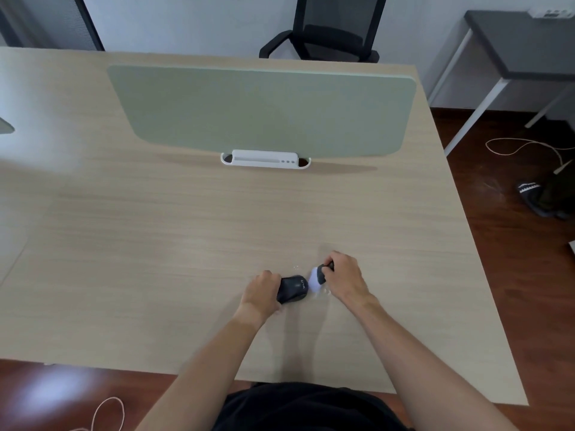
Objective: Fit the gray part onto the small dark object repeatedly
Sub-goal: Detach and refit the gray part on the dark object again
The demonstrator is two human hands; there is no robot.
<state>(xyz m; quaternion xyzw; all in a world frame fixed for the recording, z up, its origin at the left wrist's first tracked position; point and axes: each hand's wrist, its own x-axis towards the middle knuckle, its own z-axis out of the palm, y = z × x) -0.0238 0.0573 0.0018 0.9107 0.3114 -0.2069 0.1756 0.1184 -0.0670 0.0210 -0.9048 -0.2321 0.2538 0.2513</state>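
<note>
A small dark rounded object (293,289) with pale lettering lies on the wooden desk (186,228) near the front edge. My left hand (260,290) grips its left end. Just to its right, my right hand (342,276) pinches a gray part (322,273) whose pale, bright end (313,281) points at the dark object. A narrow gap separates the gray part from the dark object. My fingers hide most of the gray part.
A green divider panel (264,110) stands across the desk's middle in a white clamp (264,158). A black office chair (329,29) sits behind the desk. At the right are a gray side table (529,42), a cable on the floor (529,147) and a dark slipper (533,194).
</note>
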